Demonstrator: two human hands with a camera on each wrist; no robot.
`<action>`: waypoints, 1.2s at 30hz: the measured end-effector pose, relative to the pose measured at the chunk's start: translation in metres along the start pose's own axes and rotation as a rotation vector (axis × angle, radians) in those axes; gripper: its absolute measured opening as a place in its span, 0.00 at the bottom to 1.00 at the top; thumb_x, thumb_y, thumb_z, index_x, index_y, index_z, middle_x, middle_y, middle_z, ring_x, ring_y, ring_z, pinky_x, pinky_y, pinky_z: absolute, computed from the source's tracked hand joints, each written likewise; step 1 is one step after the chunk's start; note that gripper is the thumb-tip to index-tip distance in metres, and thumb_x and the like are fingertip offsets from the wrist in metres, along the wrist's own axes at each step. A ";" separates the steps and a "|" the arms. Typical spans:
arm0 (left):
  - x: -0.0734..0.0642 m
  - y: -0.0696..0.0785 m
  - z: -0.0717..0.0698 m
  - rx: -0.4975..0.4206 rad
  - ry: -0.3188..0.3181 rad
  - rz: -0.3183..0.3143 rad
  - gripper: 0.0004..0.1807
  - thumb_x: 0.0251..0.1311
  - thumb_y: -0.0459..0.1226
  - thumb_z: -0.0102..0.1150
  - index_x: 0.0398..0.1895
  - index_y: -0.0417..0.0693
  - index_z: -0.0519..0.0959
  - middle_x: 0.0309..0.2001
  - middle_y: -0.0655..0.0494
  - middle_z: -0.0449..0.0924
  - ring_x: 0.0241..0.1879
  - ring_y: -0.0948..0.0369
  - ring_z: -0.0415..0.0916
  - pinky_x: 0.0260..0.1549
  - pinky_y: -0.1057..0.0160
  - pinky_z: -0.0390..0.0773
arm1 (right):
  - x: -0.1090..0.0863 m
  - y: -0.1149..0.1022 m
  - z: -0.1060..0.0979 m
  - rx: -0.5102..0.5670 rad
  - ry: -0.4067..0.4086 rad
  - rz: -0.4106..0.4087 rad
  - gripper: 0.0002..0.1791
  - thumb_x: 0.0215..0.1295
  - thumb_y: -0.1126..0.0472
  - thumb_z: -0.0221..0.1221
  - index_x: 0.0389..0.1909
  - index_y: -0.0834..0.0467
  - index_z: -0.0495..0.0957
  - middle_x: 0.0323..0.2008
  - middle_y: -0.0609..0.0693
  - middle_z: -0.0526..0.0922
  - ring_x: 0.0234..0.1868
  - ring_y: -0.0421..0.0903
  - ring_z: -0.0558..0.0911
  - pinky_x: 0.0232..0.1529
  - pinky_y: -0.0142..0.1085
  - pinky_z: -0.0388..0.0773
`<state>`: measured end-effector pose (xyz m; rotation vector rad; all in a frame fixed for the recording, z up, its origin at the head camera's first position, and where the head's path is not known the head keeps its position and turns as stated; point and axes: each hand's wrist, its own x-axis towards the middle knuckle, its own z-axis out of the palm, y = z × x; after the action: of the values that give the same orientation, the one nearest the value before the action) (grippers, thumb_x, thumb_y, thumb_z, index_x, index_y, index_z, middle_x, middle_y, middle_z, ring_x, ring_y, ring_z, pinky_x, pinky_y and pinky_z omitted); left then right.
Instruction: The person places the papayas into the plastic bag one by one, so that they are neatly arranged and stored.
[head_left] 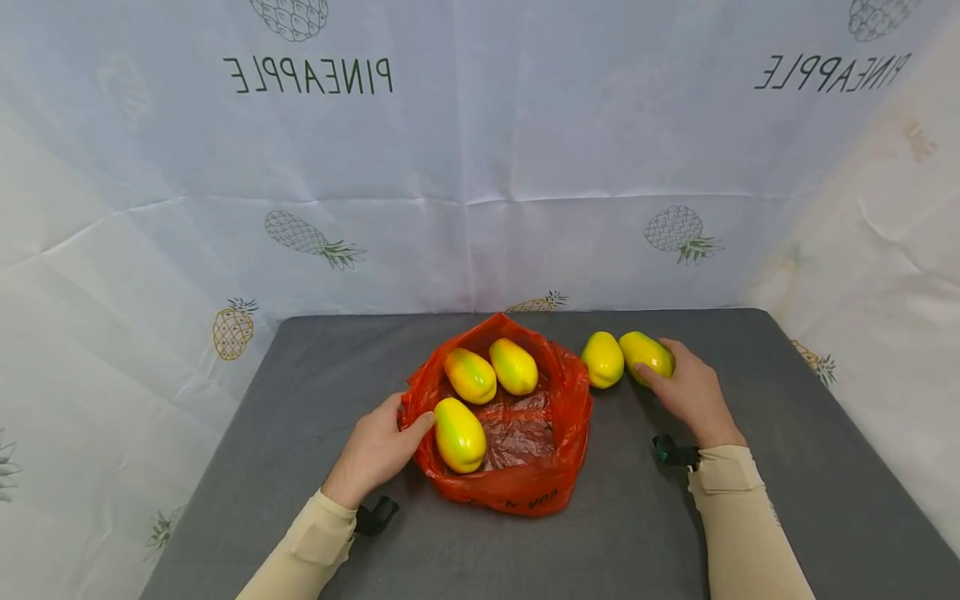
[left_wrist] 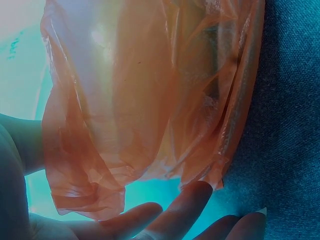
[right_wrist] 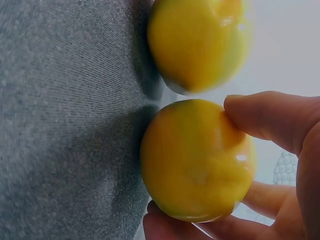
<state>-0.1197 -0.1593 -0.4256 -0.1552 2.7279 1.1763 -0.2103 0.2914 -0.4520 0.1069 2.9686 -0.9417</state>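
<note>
A red plastic bag (head_left: 570, 417) stands with its mouth wide on the grey table. Inside it lie three glossy yellow-green mangoes, one of them a mango (head_left: 461, 435) near the left rim. My left hand (head_left: 382, 446) holds that rim, thumb over the edge on the inside and fingers outside. In the left wrist view the thin bag (left_wrist: 135, 100) hangs between thumb and fingers. To the right of the bag, my right hand (head_left: 690, 392) grips another mango (head_left: 645, 354), thumb on one side and fingers round the other. A loose mango (head_left: 602, 360) sits between it and the bag.
The grey cloth-covered table (head_left: 315, 375) ends at the back against a hanging white sheet (head_left: 465, 150) printed with pineapples. More of this sheet hangs at both sides. A dark wrist camera (head_left: 671, 451) sticks out from the right wrist, another (head_left: 377, 515) from the left.
</note>
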 end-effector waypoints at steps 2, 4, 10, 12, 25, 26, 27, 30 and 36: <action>0.000 0.000 0.000 0.001 0.001 0.000 0.27 0.75 0.53 0.63 0.66 0.45 0.77 0.44 0.53 0.86 0.35 0.58 0.78 0.36 0.60 0.77 | -0.001 0.000 -0.001 -0.002 0.008 -0.004 0.48 0.80 0.38 0.57 0.82 0.70 0.57 0.75 0.77 0.68 0.67 0.74 0.75 0.64 0.68 0.74; 0.000 0.000 0.000 0.002 0.003 0.000 0.27 0.75 0.53 0.63 0.66 0.45 0.77 0.44 0.53 0.86 0.35 0.58 0.78 0.35 0.60 0.77 | -0.001 -0.001 -0.002 -0.001 0.017 -0.007 0.47 0.80 0.38 0.57 0.82 0.70 0.57 0.74 0.77 0.68 0.67 0.74 0.75 0.64 0.68 0.74; 0.000 -0.001 0.000 0.013 0.006 0.002 0.27 0.74 0.53 0.63 0.66 0.45 0.77 0.44 0.53 0.86 0.35 0.58 0.78 0.35 0.60 0.77 | -0.004 0.001 -0.008 -0.008 0.050 -0.016 0.47 0.80 0.39 0.57 0.81 0.71 0.58 0.73 0.78 0.69 0.65 0.75 0.76 0.60 0.68 0.75; 0.000 -0.001 0.000 0.014 0.006 0.000 0.27 0.74 0.53 0.63 0.66 0.45 0.77 0.43 0.53 0.86 0.35 0.58 0.78 0.35 0.60 0.77 | -0.004 0.001 -0.009 -0.008 0.053 -0.012 0.47 0.80 0.39 0.57 0.81 0.71 0.58 0.73 0.78 0.69 0.64 0.74 0.76 0.59 0.67 0.75; 0.001 -0.002 0.001 0.016 0.005 -0.004 0.28 0.74 0.53 0.63 0.66 0.45 0.77 0.43 0.53 0.86 0.35 0.58 0.78 0.35 0.60 0.77 | -0.009 -0.005 -0.020 -0.003 0.064 -0.003 0.48 0.81 0.38 0.56 0.82 0.70 0.56 0.73 0.79 0.69 0.61 0.73 0.77 0.57 0.67 0.76; 0.001 -0.002 0.001 0.016 0.004 -0.004 0.28 0.74 0.53 0.63 0.66 0.45 0.77 0.43 0.53 0.86 0.35 0.58 0.78 0.35 0.60 0.77 | -0.009 -0.006 -0.021 -0.002 0.067 -0.008 0.48 0.81 0.38 0.56 0.82 0.69 0.56 0.73 0.78 0.69 0.61 0.73 0.77 0.57 0.67 0.77; 0.001 -0.002 0.001 0.016 0.004 -0.003 0.28 0.74 0.53 0.63 0.66 0.45 0.77 0.43 0.53 0.86 0.35 0.58 0.78 0.35 0.60 0.77 | -0.010 -0.007 -0.022 -0.003 0.070 -0.011 0.48 0.80 0.37 0.56 0.82 0.69 0.56 0.73 0.78 0.69 0.61 0.73 0.77 0.57 0.67 0.77; 0.001 -0.002 0.001 0.014 0.005 -0.004 0.28 0.74 0.53 0.63 0.66 0.45 0.77 0.43 0.53 0.86 0.35 0.58 0.78 0.35 0.60 0.77 | -0.012 -0.012 -0.024 -0.001 0.078 -0.025 0.48 0.80 0.36 0.56 0.83 0.67 0.57 0.73 0.77 0.70 0.61 0.72 0.77 0.56 0.66 0.77; 0.002 -0.001 0.001 0.010 0.001 -0.009 0.28 0.74 0.53 0.63 0.67 0.45 0.77 0.43 0.53 0.86 0.35 0.58 0.78 0.35 0.61 0.77 | -0.018 -0.025 -0.030 -0.001 0.082 -0.063 0.48 0.80 0.35 0.55 0.84 0.64 0.57 0.73 0.76 0.70 0.60 0.71 0.79 0.52 0.64 0.79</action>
<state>-0.1216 -0.1596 -0.4276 -0.1664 2.7306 1.1601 -0.1944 0.2875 -0.4121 0.0535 3.0647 -0.9659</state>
